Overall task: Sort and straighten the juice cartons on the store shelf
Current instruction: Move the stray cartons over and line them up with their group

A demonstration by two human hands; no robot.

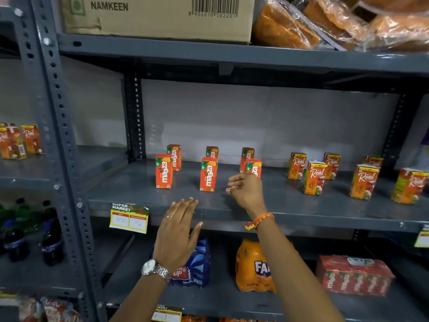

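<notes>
Several orange Maaza cartons stand upright in pairs on the grey middle shelf [148, 196]: a left pair [164, 171], a middle pair [208, 174] and a right pair whose front carton [254, 167] is partly hidden by my right hand. Several Real cartons [315, 178] stand upright further right, more loosely spaced. My right hand [245, 190] hovers just in front of the right Maaza pair, fingers loosely curled with nothing between them. My left hand [180, 228] is flat and spread, fingertips at the shelf's front lip, holding nothing.
A price tag [129, 218] hangs on the shelf lip at left. Below are shrink-wrapped drink packs [253, 266] and a Maaza multipack [354, 276]. A Namkeen cardboard box [157, 17] sits above. More Real cartons [21, 141] and dark bottles [52, 238] fill the left bay.
</notes>
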